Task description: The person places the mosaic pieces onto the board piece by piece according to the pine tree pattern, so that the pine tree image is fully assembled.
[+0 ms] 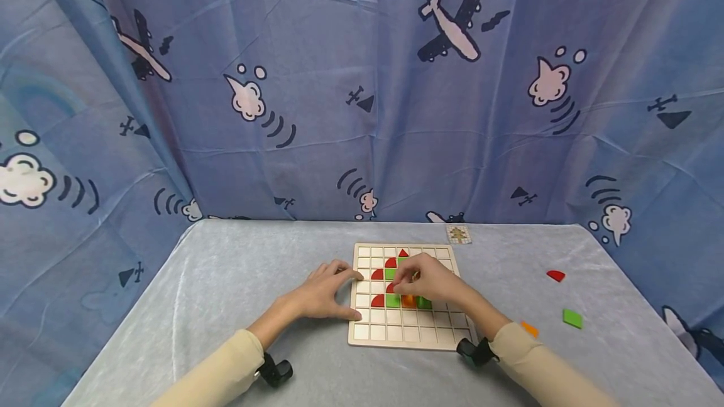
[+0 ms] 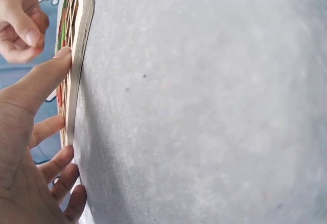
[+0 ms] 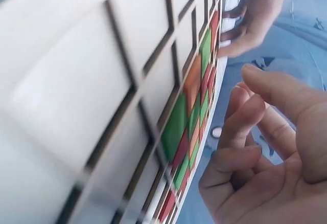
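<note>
A wooden grid board (image 1: 396,335) lies on the table, with red, green and orange tiles set in its squares. Among them are a red quarter-circle tile (image 1: 378,301) and a green square tile (image 1: 393,301). My left hand (image 1: 325,291) rests at the board's left edge, thumb and fingers spread and touching it. Over the middle of the board is my right hand (image 1: 427,278), its fingers bent. In the right wrist view, thumb and fingers (image 3: 250,106) show a gap with nothing between them. The right hand hides some squares in the head view.
Right of the board lie a loose red tile (image 1: 557,276), a green square (image 1: 572,318) and an orange tile (image 1: 530,329), close to the right forearm. A small pattern card (image 1: 458,233) lies behind the board. A blue printed curtain (image 1: 317,162) hangs at the table's back edge.
</note>
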Demonstrator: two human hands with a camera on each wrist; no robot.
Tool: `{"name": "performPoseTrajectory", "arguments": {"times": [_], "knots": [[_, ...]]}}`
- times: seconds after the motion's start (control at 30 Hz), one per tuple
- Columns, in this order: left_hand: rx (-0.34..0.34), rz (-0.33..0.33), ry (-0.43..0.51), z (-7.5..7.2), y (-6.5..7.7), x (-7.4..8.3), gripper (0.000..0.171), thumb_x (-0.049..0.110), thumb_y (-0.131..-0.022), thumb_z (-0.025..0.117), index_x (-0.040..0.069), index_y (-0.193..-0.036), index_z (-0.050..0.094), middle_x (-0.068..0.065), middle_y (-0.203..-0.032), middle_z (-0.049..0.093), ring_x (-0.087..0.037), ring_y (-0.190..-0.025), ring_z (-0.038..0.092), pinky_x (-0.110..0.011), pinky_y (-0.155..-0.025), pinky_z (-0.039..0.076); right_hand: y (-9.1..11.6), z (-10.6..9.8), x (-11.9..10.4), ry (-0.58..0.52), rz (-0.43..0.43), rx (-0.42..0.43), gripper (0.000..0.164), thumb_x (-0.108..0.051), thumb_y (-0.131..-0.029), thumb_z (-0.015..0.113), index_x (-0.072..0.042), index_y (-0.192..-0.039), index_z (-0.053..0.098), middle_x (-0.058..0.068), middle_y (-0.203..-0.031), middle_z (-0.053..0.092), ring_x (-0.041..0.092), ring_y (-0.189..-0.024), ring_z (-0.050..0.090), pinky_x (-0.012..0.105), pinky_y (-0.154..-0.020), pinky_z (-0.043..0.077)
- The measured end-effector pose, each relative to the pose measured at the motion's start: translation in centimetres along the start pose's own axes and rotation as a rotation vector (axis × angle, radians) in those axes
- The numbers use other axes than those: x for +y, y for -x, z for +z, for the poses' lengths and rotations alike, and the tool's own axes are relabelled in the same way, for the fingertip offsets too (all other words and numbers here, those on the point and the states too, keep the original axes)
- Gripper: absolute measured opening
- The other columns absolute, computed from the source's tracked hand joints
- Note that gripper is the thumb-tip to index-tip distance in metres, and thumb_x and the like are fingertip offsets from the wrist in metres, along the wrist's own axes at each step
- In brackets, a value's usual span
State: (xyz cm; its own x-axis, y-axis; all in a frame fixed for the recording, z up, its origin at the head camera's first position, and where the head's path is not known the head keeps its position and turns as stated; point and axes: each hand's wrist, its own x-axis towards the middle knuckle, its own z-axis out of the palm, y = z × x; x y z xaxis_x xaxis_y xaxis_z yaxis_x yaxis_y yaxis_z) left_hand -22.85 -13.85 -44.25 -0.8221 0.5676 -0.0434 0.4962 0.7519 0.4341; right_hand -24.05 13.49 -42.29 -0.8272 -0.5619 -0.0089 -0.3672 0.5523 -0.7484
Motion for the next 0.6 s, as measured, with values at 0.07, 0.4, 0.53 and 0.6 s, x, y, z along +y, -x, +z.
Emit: {"name": "performPoseTrajectory", "arguments": {"times": [0.07, 0.4, 0.53, 0.6], "knots": [[-0.001, 0.002, -0.004, 0.0, 0.0, 0.0, 0.071, 0.057, -0.076, 0.078, 0.028, -0.136, 0.054, -0.004, -0.143, 0.045, -0.024, -0.124, 0.043, -0.051, -0.101, 0.038, 0.7, -0.5, 0.4, -0.002, 0.015, 0.014, 0.006, -0.014, -0.085, 0.075, -0.009, -0.086, 0.073, 0.003, -0.077, 0.067, 0.013, -0.07, 0.055, 0.024, -0.062, 0.047], [-0.001, 0.004, -0.012, 0.2, 0.1, -0.4, 0.072, 0.058, -0.076, 0.077, 0.028, -0.137, 0.054, -0.004, -0.143, 0.045, -0.024, -0.125, 0.043, -0.052, -0.103, 0.038, 4.9, -3.1, 3.4, -0.017, 0.036, 0.049, 0.013, -0.019, -0.089, 0.073, -0.007, -0.095, 0.073, 0.004, -0.083, 0.068, 0.007, -0.069, 0.055, 0.023, -0.062, 0.047], [-0.001, 0.008, -0.017, 0.3, 0.2, -0.4, 0.073, 0.06, -0.076, 0.077, 0.028, -0.136, 0.054, -0.003, -0.143, 0.045, -0.024, -0.125, 0.042, -0.051, -0.102, 0.038, 6.6, -4.4, 4.2, -0.031, 0.062, 0.074, 0.016, -0.021, -0.089, 0.072, -0.007, -0.097, 0.072, 0.005, -0.086, 0.066, 0.007, -0.07, 0.055, 0.023, -0.06, 0.047], [-0.005, 0.008, -0.018, 0.3, 0.2, -0.4, 0.072, 0.06, -0.076, 0.077, 0.029, -0.137, 0.053, -0.003, -0.144, 0.044, -0.023, -0.125, 0.042, -0.05, -0.102, 0.038, 7.4, -4.9, 4.7, -0.039, 0.071, 0.089, 0.017, -0.021, -0.09, 0.072, -0.006, -0.098, 0.071, 0.006, -0.087, 0.067, 0.006, -0.07, 0.056, 0.023, -0.06, 0.047]]}}
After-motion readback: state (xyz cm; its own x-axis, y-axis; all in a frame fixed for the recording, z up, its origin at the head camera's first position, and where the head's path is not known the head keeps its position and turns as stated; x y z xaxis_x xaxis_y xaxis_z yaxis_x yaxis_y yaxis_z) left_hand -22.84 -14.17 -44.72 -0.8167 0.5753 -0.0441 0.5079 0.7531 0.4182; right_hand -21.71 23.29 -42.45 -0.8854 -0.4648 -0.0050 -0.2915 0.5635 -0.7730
